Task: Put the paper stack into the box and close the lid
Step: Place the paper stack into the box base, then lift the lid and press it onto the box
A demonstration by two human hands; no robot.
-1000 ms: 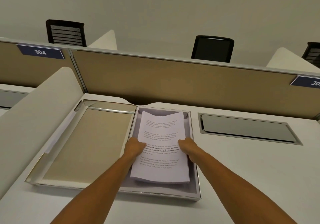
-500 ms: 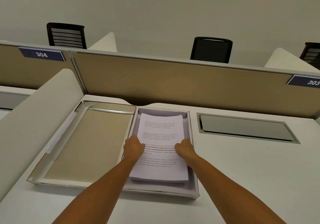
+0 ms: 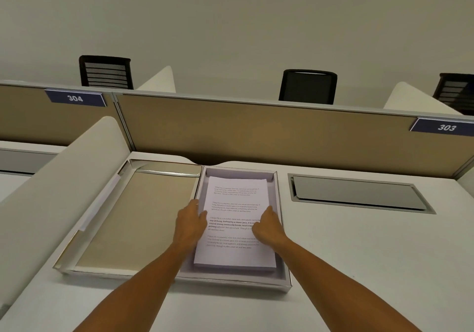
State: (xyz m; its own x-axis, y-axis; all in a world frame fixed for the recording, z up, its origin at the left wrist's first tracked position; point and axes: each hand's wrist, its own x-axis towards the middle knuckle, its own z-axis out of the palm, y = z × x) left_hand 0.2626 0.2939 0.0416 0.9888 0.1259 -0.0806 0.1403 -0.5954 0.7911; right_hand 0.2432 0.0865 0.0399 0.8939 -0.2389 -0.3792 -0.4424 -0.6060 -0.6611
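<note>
Paper (image 3: 237, 218) lies flat inside the box (image 3: 284, 262), its near edge close to the box's near wall and a bare strip of floor showing at the far end and along the right wall. The box sits on the desk (image 3: 359, 254) toward its far edge, just short of the partition (image 3: 256, 131). The lid (image 3: 138, 218) lies open flat to the left, joined to the box along the left wall.

Both hands rest on the stack at its long edges. The left hand (image 3: 189, 224) is at the left edge with fingers curled loosely over it; the right hand (image 3: 266, 229) is on top near the right edge, fingers bent. Whether either hand grips sheets or only presses on them I cannot tell.

The stack seems to be settled, so the step in hand is likely squaring it and letting go. To do that well, press the sheets down evenly and nudge the stack toward the far wall so no corner rides up on a wall. Draw the fingers out sideways and low, so the top sheet does not lift or slide with them. Then the left hand can reach for the lid's outer left edge and swing it over, while the right steadies the box at its right wall. A sheet that sticks up could catch under the lid.
</note>
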